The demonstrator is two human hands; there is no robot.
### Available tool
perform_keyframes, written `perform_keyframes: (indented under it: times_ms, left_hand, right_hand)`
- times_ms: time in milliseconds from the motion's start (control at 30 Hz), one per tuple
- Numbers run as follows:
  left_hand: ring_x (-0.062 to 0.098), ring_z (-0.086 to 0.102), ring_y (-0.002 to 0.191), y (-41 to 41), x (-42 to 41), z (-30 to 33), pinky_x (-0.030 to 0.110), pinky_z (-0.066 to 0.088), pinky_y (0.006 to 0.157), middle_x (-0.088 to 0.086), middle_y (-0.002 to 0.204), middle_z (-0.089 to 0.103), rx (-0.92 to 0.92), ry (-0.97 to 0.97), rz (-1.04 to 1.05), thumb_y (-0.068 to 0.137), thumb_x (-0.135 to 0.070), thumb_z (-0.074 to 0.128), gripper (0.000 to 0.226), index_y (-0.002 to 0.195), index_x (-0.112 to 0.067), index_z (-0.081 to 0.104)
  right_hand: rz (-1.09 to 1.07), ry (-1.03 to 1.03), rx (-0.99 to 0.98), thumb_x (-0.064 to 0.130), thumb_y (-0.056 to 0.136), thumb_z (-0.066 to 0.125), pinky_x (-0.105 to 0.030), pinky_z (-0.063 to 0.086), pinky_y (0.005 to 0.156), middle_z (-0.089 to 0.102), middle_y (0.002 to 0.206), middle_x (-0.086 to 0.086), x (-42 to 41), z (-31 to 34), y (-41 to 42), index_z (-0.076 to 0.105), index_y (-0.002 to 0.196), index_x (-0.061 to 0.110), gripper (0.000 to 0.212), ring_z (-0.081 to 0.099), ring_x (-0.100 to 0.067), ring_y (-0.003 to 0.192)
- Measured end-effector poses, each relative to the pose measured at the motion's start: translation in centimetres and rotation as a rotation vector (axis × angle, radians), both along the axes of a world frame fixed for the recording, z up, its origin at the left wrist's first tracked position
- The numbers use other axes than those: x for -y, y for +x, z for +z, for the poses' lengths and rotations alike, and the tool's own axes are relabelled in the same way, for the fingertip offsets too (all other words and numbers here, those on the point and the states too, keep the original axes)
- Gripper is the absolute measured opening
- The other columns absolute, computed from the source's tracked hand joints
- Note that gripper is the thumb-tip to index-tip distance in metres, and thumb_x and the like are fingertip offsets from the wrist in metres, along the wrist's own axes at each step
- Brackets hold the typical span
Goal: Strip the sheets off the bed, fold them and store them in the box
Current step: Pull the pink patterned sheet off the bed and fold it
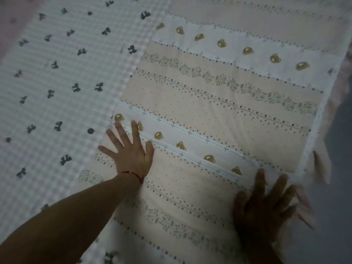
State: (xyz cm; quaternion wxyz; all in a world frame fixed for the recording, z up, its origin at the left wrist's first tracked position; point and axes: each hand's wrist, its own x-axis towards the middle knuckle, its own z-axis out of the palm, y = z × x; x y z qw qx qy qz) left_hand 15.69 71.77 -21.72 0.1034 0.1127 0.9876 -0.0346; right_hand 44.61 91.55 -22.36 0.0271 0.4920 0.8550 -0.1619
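A cream sheet [219,111] with bear heads, leaf bands and dotted lines lies folded flat on the bed, filling the middle and right of the head view. My left hand [127,147] presses on its left part with straight, spread fingers, near the folded edge. My right hand [264,202] lies flat with spread fingers on the sheet's lower right part, close to the bed's right edge; it is dark and slightly blurred. Neither hand grips the cloth.
Under the folded sheet a white checked sheet [57,82] with dark bows covers the bed on the left. The bed's right edge [314,149] drops to a grey floor [337,168]. No box is in view.
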Motion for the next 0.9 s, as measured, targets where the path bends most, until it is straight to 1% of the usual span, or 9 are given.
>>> perform_keyframes:
  times_ms: [233,367,433,500,600,700,767,833,900]
  left_hand:
    - [0.045,-0.014,0.151,-0.4,0.0,0.4,0.081,0.004,0.108,0.014,0.166,-0.021,0.015,-0.081,0.009,0.093,-0.068,-0.005,0.075,0.157,-0.032,-0.021]
    - [0.049,-0.005,0.151,1.2,-1.9,3.0,0.079,0.005,0.109,0.019,0.167,-0.011,-0.009,-0.160,0.172,0.093,-0.068,-0.005,0.078,0.158,-0.026,-0.017]
    - [0.048,-0.004,0.151,4.0,-4.5,4.8,0.076,0.004,0.112,0.020,0.167,-0.007,-0.001,-0.089,0.333,0.094,-0.065,-0.001,0.080,0.159,-0.021,-0.012]
    - [0.043,-0.010,0.152,6.5,-8.2,5.0,0.073,0.001,0.115,0.016,0.167,-0.012,0.046,0.078,0.457,0.093,-0.067,0.000,0.082,0.159,-0.021,-0.013]
    - [0.040,-0.021,0.151,8.3,-13.2,2.8,0.074,-0.005,0.112,0.013,0.165,-0.023,0.091,0.178,0.561,0.092,-0.071,0.001,0.084,0.158,-0.023,-0.017]
    - [0.044,-0.017,0.151,8.5,-14.3,0.8,0.076,0.000,0.111,0.017,0.166,-0.017,-0.016,0.107,0.617,0.095,-0.068,0.005,0.083,0.160,-0.018,-0.012]
    - [0.045,-0.015,0.151,8.1,-14.3,0.0,0.076,0.002,0.110,0.019,0.166,-0.015,-0.068,0.063,0.601,0.097,-0.066,0.009,0.083,0.160,-0.017,-0.009]
    - [0.045,-0.017,0.150,8.1,-14.1,-0.4,0.077,0.001,0.110,0.019,0.166,-0.016,-0.082,0.077,0.625,0.096,-0.066,0.013,0.085,0.160,-0.015,-0.009]
    - [0.046,-0.016,0.150,8.0,-14.6,-0.8,0.077,0.002,0.109,0.021,0.165,-0.015,-0.120,0.069,0.580,0.095,-0.066,0.015,0.086,0.160,-0.014,-0.008]
  right_hand:
    - [0.045,-0.026,0.026,0.054,0.094,0.030,-0.075,0.014,0.113,0.002,0.167,-0.024,0.5,-0.5,0.3,0.025,0.160,0.021,0.075,0.001,-0.053,0.151]
    - [0.074,-0.115,-0.008,0.049,0.090,0.046,-0.077,0.011,0.112,-0.001,0.168,-0.024,-0.4,0.2,-0.2,0.026,0.160,0.024,0.077,-0.001,-0.053,0.151]
    - [0.167,-0.156,0.003,0.047,0.088,0.054,-0.078,0.011,0.110,-0.003,0.168,-0.022,-1.3,2.4,0.7,0.020,0.161,0.028,0.083,-0.001,-0.053,0.151]
    - [0.252,-0.158,0.004,0.045,0.082,0.064,-0.079,0.008,0.111,-0.004,0.168,-0.022,-2.7,5.2,0.7,0.022,0.161,0.029,0.091,-0.002,-0.052,0.152]
    - [0.602,-0.072,-0.079,0.055,0.081,0.056,-0.078,-0.002,0.112,-0.001,0.169,-0.018,-5.9,8.4,-4.3,0.030,0.159,0.032,0.085,-0.006,-0.048,0.153]
    - [1.157,0.010,-0.096,0.072,0.086,0.038,-0.076,-0.004,0.113,-0.007,0.170,-0.014,-8.8,7.1,-12.4,0.009,0.161,0.037,0.088,-0.012,-0.046,0.153]
    - [1.445,0.114,-0.043,0.077,0.084,0.039,-0.077,0.003,0.111,-0.005,0.169,-0.014,-10.5,4.5,-16.0,0.001,0.161,0.038,0.094,-0.011,-0.049,0.152]
    - [1.557,0.174,0.017,0.080,0.085,0.038,-0.078,0.005,0.110,-0.003,0.169,-0.016,-11.3,2.5,-17.0,0.001,0.161,0.038,0.095,-0.009,-0.051,0.151]
    - [1.534,0.211,-0.020,0.078,0.086,0.038,-0.080,0.006,0.109,0.001,0.169,-0.019,-11.8,1.6,-16.9,0.009,0.162,0.035,0.092,-0.004,-0.054,0.151]
